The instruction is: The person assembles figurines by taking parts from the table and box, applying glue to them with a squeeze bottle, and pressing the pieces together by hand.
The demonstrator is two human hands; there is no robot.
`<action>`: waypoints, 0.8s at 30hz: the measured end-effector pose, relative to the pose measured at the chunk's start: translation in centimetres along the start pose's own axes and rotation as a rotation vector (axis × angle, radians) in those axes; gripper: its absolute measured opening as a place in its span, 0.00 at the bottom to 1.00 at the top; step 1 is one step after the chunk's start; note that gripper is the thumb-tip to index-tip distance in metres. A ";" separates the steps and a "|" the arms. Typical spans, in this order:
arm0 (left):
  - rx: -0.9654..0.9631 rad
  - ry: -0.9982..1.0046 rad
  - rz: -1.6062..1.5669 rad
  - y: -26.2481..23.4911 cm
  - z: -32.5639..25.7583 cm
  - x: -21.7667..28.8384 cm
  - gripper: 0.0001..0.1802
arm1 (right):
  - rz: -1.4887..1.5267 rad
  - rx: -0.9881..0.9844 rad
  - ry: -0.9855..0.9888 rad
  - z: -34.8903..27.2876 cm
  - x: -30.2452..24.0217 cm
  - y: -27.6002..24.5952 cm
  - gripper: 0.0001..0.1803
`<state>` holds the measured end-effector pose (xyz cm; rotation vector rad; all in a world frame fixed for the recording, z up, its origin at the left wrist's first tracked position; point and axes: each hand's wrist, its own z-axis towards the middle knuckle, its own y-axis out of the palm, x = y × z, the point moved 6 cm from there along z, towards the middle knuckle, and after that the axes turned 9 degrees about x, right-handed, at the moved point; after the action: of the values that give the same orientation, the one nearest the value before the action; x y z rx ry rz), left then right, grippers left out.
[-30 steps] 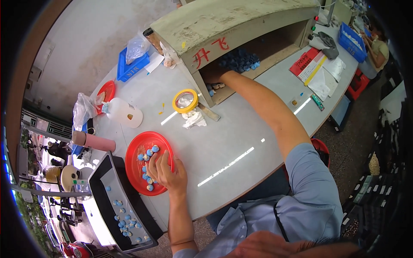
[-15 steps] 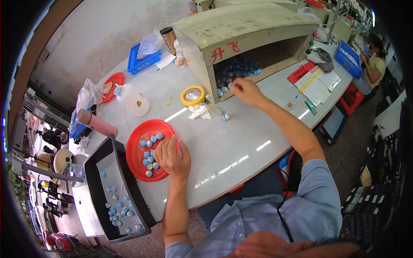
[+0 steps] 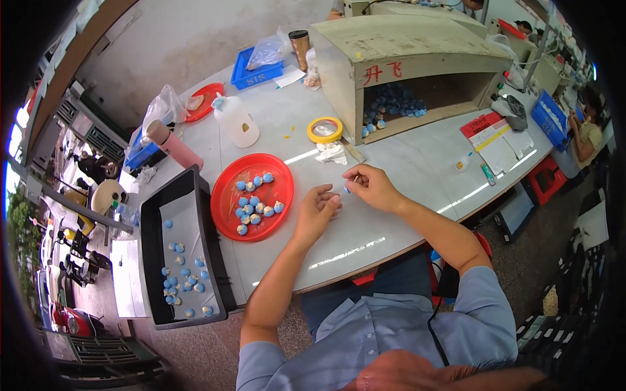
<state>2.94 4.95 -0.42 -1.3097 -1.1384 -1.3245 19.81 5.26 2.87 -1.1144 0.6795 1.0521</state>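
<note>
So my right hand (image 3: 372,187) is pinching a tiny blue piece (image 3: 347,189) between thumb and fingertips, just above the surface (image 3: 404,163). My left hand (image 3: 316,210) sits right next to it at about 9 o'clock, fingers loosely curled and reaching toward the piece, nothing in it that I can see.

The red plate (image 3: 228,195) with a pile of blue and pale caps is further out at 9 o'clock from my left hand, and past that the black tray (image 3: 153,221) with more of them scattered in it. The big box (image 3: 417,45) up at 12 o'clock has a heap of the blue ones inside its opening, and a tape roll (image 3: 325,130) sits in front of it.

What worries me: the piece is small and held only at the tips, so if I loosen the pinch while handing it over it could drop and roll off the edge nearest me. My left wrist is also close to the plate, so a careless swing could nudge it.
</note>
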 end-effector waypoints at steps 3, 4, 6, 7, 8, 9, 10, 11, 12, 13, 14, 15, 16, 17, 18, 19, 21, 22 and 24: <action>-0.029 0.098 -0.097 0.6 -0.1 0.0 0.26 | 0.462 0.031 0.393 -1.4 0.5 2.1 0.07; -0.020 0.079 -0.033 0.5 -0.1 -0.2 0.24 | 0.542 0.035 0.453 -1.7 0.4 2.9 0.08; -0.029 0.059 0.029 0.8 -0.2 -0.5 0.23 | 0.605 0.041 0.522 -2.1 0.7 3.7 0.09; -0.013 0.067 0.058 0.7 -0.2 -0.5 0.22 | 0.602 0.058 0.525 -2.2 0.9 3.5 0.09; 0.000 0.076 0.085 0.7 -0.2 -0.6 0.21 | 0.601 0.028 0.548 -2.4 1.1 3.5 0.09; 0.014 0.086 0.111 0.7 -0.2 -0.7 0.20 | 0.600 -0.003 0.571 -2.5 1.2 3.4 0.09; -0.001 0.103 0.095 0.9 -0.1 -0.9 0.20 | 0.586 -0.001 0.585 -2.8 0.9 2.9 0.10; -0.023 0.102 0.086 0.8 0.0 -1.0 0.20 | 0.577 0.020 0.590 -3.1 1.1 2.3 0.10; 0.007 0.048 0.055 0.3 0.2 -1.4 0.20 | 0.519 0.111 0.483 -3.3 1.0 1.1 0.10; 0.031 -0.006 0.023 -0.1 0.3 -1.7 0.20 | 0.455 0.202 0.375 -3.7 0.9 -0.5 0.10; 0.004 -0.009 0.010 -0.5 0.3 -1.6 0.20 | 0.287 0.336 0.207 -4.6 1.3 -2.8 0.12; -0.007 -0.075 -0.010 -1.0 0.2 -1.3 0.20 | 0.093 0.515 0.109 -5.8 0.9 -5.8 0.12; -0.016 -0.142 -0.028 -1.1 0.1 -1.1 0.21 | -0.105 0.682 0.005 -7.3 0.3 -8.8 0.12; -0.034 -0.147 -0.042 -0.8 -0.1 -0.7 0.21 | -0.333 0.820 -0.079 -9.0 0.6 -11.6 0.16; -0.065 -0.169 -0.056 -0.5 -0.2 -0.3 0.21 | -0.467 0.957 -0.132 -10.7 1.4 -14.3 0.21; -0.096 -0.191 -0.068 -0.1 -0.2 -0.2 0.21 | -0.648 1.032 -0.092 -12.1 2.7 -17.1 0.26; -0.130 -0.235 -0.077 0.3 0.0 -0.6 0.21 | -0.855 1.096 0.057 -13.3 5.0 -21.6 0.33; -0.149 -0.275 -0.097 0.4 -0.1 -0.8 0.20 | -0.887 1.062 0.128 -12.8 5.7 -22.8 0.32; -0.160 -0.314 -0.113 0.2 -0.4 -1.1 0.19 | -0.908 1.023 0.199 -11.3 7.1 -24.5 0.31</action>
<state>3.11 4.55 -1.51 -1.6335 -1.3582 -1.3446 45.79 -4.92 2.29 -0.4815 0.6313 -0.2220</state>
